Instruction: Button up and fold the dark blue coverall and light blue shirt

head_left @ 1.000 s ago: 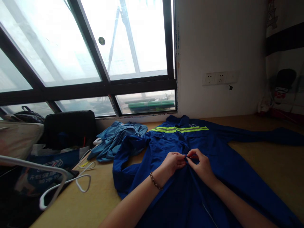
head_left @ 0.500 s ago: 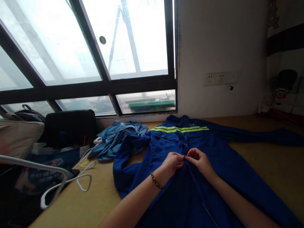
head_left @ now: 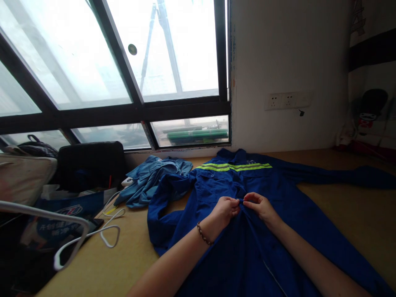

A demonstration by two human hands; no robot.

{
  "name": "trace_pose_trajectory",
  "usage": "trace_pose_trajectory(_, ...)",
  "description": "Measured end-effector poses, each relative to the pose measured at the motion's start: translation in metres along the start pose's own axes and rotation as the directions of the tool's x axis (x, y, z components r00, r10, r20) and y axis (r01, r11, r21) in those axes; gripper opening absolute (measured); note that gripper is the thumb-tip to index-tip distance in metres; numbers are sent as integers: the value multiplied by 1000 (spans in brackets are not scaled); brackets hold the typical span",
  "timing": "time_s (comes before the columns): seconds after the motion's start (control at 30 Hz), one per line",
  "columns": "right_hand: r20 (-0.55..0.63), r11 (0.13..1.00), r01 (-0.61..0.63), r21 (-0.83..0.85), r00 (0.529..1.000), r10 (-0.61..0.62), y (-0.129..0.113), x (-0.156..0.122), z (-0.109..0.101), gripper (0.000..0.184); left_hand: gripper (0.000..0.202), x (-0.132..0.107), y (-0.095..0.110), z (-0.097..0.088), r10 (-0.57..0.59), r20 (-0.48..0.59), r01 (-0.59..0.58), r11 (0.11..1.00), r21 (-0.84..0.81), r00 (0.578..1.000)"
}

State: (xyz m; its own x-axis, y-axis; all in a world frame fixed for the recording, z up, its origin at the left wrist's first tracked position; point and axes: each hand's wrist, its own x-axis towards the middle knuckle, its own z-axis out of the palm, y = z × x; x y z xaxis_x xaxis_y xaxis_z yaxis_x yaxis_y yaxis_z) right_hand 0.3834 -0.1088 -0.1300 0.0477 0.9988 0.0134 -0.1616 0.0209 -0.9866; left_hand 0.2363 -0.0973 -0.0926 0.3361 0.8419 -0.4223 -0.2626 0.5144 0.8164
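A dark blue work coverall [head_left: 272, 222] lies spread on the wooden table, its collar toward the window and a yellow-green reflective stripe [head_left: 250, 166] across the chest. My left hand [head_left: 227, 209], with a braided bracelet on the wrist, pinches the front edge of the garment near its middle. Close beside it, my right hand [head_left: 260, 205] has thumb and forefinger pinched on the same front edge. Whatever small fastening may lie between the fingertips is too small to make out. Below the hands a thin pale line runs down the front opening.
Lighter blue folded clothing [head_left: 151, 181] lies left of the coverall, by a white cable [head_left: 113, 227]. Bags and a black case [head_left: 91, 165] crowd the far left, with a white curved bar [head_left: 46, 212] in front. Behind are a window [head_left: 182, 107] and wall sockets [head_left: 287, 100].
The fingertips of both hands have shifted very slightly and now show a small gap between them. The coverall lies as before.
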Motion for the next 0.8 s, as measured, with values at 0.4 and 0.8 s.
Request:
trace_pose_trajectory(0.4,29,983,-105,151,994,102,-4,-4,2,32,15,4,-5,0,23,-15,-24,998,-56,1000)
trace_pose_trajectory(0.8,70,923,-259,283,966,249,8,-1,0,31,22,13,-27,-2,141,-50,-144,987,-70,989)
